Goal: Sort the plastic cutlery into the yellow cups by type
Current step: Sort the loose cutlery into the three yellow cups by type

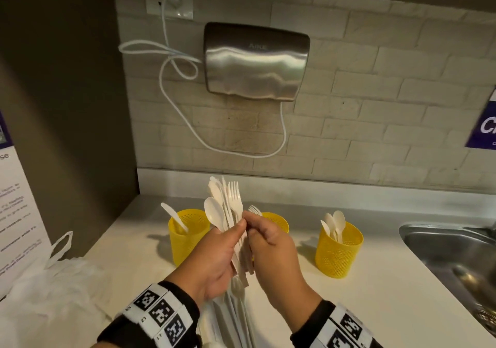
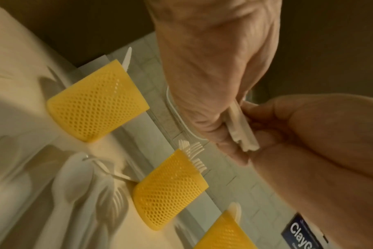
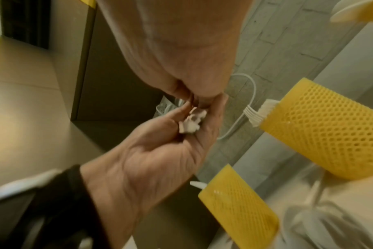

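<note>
My left hand (image 1: 214, 259) grips a bundle of white plastic cutlery (image 1: 225, 208) upright above the counter, with spoons, forks and knives fanned out at the top. My right hand (image 1: 271, 251) pinches one piece of that bundle beside my left thumb; which piece is hidden. The handle ends (image 2: 241, 128) stick out under my left palm (image 2: 213, 67). Three yellow mesh cups stand behind: the left cup (image 1: 188, 237) holds a knife, the middle cup (image 1: 277, 222) holds forks and is partly hidden by my hands, and the right cup (image 1: 338, 251) holds spoons. More cutlery (image 1: 233, 318) lies on the counter below my hands.
A steel sink (image 1: 456, 253) is sunk into the counter at the right. A white plastic bag (image 1: 53, 294) lies at the left next to a printed sheet (image 1: 16, 213). A steel hand dryer (image 1: 255, 60) and its loose cable (image 1: 182, 111) hang on the tiled wall.
</note>
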Action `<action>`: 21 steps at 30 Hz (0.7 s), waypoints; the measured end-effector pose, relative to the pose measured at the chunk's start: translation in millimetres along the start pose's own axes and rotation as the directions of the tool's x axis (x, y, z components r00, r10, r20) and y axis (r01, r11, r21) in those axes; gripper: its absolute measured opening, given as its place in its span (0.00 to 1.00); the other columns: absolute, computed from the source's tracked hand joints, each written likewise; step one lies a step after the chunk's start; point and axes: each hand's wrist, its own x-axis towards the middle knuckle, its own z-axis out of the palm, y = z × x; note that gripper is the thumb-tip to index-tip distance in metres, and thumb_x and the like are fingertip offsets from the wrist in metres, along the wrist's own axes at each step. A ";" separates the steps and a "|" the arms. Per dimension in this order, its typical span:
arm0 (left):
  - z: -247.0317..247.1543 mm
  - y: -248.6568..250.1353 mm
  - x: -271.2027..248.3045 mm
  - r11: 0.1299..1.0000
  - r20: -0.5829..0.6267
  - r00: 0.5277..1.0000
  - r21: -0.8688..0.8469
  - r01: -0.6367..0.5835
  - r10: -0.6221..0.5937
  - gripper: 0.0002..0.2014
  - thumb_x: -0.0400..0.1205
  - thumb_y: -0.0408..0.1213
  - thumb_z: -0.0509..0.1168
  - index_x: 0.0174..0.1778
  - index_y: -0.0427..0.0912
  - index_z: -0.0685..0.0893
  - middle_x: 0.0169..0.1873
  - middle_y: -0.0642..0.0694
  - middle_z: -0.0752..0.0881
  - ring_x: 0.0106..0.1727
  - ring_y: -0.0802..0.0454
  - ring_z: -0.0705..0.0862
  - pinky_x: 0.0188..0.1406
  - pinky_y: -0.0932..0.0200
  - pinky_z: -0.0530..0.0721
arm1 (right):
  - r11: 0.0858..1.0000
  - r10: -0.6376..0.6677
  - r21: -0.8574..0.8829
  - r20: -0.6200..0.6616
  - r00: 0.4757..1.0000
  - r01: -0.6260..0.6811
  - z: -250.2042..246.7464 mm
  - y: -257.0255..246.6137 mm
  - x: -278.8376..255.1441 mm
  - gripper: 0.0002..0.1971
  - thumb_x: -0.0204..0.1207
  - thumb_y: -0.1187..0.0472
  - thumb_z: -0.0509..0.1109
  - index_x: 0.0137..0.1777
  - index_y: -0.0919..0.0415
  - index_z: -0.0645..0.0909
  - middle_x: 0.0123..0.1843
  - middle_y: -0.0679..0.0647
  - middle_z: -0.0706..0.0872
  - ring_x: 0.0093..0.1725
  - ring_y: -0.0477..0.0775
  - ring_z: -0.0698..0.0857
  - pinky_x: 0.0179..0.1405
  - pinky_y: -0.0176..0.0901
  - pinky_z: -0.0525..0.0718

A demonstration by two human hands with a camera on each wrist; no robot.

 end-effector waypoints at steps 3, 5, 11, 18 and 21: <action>-1.0 -0.2 -2.3 0.995 0.069 0.997 0.090 -0.036 0.030 0.15 0.88 0.43 0.61 0.66 0.41 0.84 0.53 0.30 0.89 0.46 0.37 0.90 0.39 0.46 0.90 | 0.999 0.048 -0.016 -0.092 0.995 -0.049 -14.8 -12.9 11.1 0.06 0.79 0.60 0.72 0.51 0.48 0.87 0.39 0.49 0.91 0.33 0.47 0.89 0.32 0.49 0.90; -1.5 -1.9 -1.3 0.985 0.106 0.993 0.159 -0.064 0.048 0.14 0.88 0.43 0.62 0.64 0.40 0.84 0.52 0.30 0.89 0.46 0.37 0.91 0.41 0.45 0.90 | 0.992 0.125 -0.007 0.014 0.992 -0.124 -21.8 -20.8 17.1 0.08 0.77 0.57 0.75 0.51 0.59 0.87 0.39 0.52 0.88 0.27 0.47 0.85 0.24 0.38 0.83; -1.9 -5.7 -2.3 0.980 0.080 0.990 0.154 -0.127 0.116 0.09 0.85 0.33 0.66 0.60 0.38 0.86 0.43 0.37 0.92 0.39 0.47 0.91 0.36 0.49 0.89 | 0.920 0.271 0.238 0.182 0.945 -0.310 -25.4 -19.9 23.1 0.16 0.80 0.61 0.71 0.55 0.77 0.83 0.37 0.65 0.82 0.26 0.54 0.75 0.23 0.43 0.73; -7.3 -2.3 -1.8 0.993 0.049 0.994 0.066 -0.099 0.096 0.11 0.85 0.36 0.65 0.61 0.37 0.86 0.42 0.38 0.93 0.38 0.48 0.92 0.29 0.53 0.89 | 0.815 0.319 0.421 0.247 0.915 -0.398 -32.9 -25.1 28.1 0.14 0.85 0.62 0.63 0.60 0.71 0.84 0.41 0.59 0.85 0.36 0.56 0.81 0.37 0.47 0.80; -6.0 -5.7 0.8 0.991 0.016 0.994 0.076 -0.106 0.105 0.13 0.85 0.37 0.65 0.63 0.37 0.84 0.39 0.41 0.93 0.37 0.50 0.92 0.28 0.54 0.88 | 0.818 0.314 0.398 0.299 0.901 -0.417 -33.6 -25.4 30.8 0.12 0.84 0.64 0.64 0.58 0.69 0.86 0.40 0.62 0.81 0.36 0.57 0.81 0.40 0.50 0.80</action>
